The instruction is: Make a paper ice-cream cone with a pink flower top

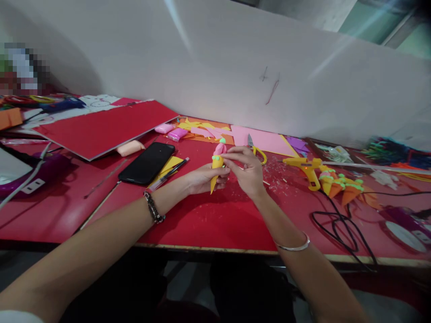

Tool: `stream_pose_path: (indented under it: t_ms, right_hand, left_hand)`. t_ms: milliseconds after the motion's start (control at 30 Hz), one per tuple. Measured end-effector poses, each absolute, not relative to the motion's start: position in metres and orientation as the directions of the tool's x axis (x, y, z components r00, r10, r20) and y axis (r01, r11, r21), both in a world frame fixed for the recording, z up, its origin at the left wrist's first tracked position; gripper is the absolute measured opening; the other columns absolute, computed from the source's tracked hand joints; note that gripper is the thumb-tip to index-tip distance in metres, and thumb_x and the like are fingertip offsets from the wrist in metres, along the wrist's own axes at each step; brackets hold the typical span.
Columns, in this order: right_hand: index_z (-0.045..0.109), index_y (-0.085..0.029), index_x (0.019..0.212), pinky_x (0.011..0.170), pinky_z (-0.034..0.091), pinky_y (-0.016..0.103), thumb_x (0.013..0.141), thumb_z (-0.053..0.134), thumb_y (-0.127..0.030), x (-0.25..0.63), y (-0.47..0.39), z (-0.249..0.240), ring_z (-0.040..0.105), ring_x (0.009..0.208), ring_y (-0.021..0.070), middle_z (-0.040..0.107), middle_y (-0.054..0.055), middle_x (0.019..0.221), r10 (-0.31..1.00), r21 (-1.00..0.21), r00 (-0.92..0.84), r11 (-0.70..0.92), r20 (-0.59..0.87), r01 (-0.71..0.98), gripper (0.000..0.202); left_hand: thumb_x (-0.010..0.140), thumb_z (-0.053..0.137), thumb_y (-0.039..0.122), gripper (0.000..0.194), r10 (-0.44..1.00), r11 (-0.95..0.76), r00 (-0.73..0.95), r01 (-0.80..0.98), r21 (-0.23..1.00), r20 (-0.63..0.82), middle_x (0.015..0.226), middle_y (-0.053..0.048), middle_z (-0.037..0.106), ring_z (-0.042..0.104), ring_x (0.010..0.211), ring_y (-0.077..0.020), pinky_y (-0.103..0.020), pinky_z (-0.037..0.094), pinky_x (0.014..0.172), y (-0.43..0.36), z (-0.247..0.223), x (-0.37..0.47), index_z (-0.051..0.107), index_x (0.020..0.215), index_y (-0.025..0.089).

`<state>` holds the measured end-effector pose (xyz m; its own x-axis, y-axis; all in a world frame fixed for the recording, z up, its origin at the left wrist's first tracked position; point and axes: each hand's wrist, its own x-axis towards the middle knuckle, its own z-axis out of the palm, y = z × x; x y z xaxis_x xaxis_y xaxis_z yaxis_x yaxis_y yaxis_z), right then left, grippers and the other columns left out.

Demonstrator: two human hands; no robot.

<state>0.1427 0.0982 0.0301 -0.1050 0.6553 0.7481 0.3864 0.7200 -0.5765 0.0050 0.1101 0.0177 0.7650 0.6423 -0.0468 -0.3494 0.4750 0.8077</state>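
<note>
My left hand [205,178] is closed around a small yellow paper cone [217,162], pointed end down. Soft-looking pink stuff [220,149] fills the cone's mouth like a scoop of ice cream, topped by a light green ball [222,141]. More green bits sit along the rim. Fingertips of my right hand [247,168] are pinched together at the right side of the pink top; anything between them is too small to make out. Just beyond that hand lie yellow-handled scissors [259,154]. Several finished-looking orange and yellow cones [350,190] lie to the right.
A yellow hot glue gun [308,169] with a black cord [336,229] lies right. Left are a black phone [147,163], a pen [170,174] and a tilted red board [111,125]. Coloured paper [259,140] and pink packets [177,134] line the white partition [215,67].
</note>
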Motion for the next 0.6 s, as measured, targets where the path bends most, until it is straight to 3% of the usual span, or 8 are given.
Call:
stream_pose_path:
  t_ms: [600]
  right_hand:
    - [0.066,-0.034,0.084,0.088,0.043,0.033,0.073,0.059,-0.019,0.1436,0.1003,0.0267,0.048,0.097,0.0129,0.047,-0.001,0.105,0.723,-0.669,-0.145,0.684,0.676,0.291,0.02]
  left_hand:
    - [0.069,0.058,0.013,0.013,0.62,0.486,0.782,-0.317,0.815,-0.066,0.051,0.006,0.041,0.037,0.045,-0.0018,-0.014,0.031,0.046,0.1093,0.016,0.0057,0.045,0.067,0.013]
